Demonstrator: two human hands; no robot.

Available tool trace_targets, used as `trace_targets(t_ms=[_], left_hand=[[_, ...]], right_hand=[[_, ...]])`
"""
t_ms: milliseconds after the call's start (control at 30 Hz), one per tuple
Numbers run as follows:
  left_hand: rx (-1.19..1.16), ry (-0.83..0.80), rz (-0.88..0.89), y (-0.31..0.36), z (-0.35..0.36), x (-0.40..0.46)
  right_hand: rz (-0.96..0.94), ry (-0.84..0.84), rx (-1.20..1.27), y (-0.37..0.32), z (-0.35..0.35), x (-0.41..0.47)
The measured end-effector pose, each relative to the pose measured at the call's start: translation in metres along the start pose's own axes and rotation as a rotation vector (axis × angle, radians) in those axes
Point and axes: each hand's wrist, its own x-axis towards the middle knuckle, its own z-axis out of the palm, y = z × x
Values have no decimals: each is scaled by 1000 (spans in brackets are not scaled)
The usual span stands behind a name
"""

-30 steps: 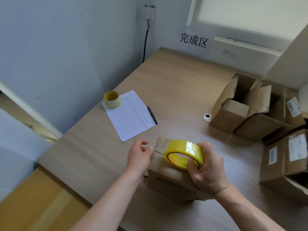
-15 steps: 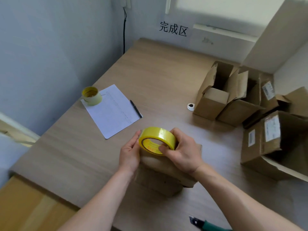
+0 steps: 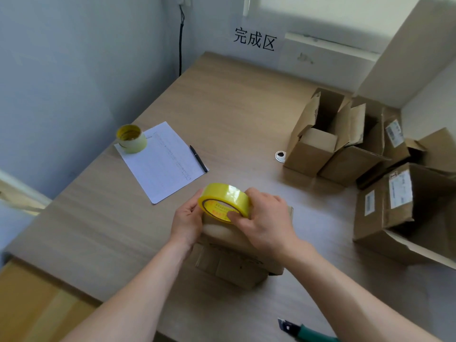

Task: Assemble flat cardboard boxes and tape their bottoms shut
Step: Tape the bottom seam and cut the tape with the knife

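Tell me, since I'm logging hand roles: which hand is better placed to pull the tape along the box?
The right hand: it grips the yellow tape roll, thumb in the core.

Small brown cardboard box (image 3: 237, 262) sits on the wooden table's near edge, flaps folded shut on top; yellow tape roll (image 3: 225, 202) stands on edge over its far end, printed core facing the camera; more assembled boxes (image 3: 318, 146) clustered far right, flaps open, some with white labels.
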Motion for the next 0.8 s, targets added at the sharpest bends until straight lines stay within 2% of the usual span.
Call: trace_targets(t_ms=[133,200,333,433,533,600,700,800], left_hand=[[2,-106,54,3,9,-8],[-2,-102,65,2,10,-10],[26,-95,72,3,8,-8],[49,-112,85,2,13,-5],[60,-109,101,-1,14,-3],[71,-118,112,-2,14,-2],[89,-137,120,-2,16,-2],[93,-132,115,-2,18,-3]], right_hand=[[113,-39,299,11,-11,-12],[134,-64,408,13,-15,-19],[124,89,495,20,-46,-32],[40,75,315,27,-82,-48],[-3,88,-138,33,-110,-63],[57,27,-325,38,-119,-70],[187,-75,-342,47,-118,-79],[222,-59,-320,57,-107,-88]])
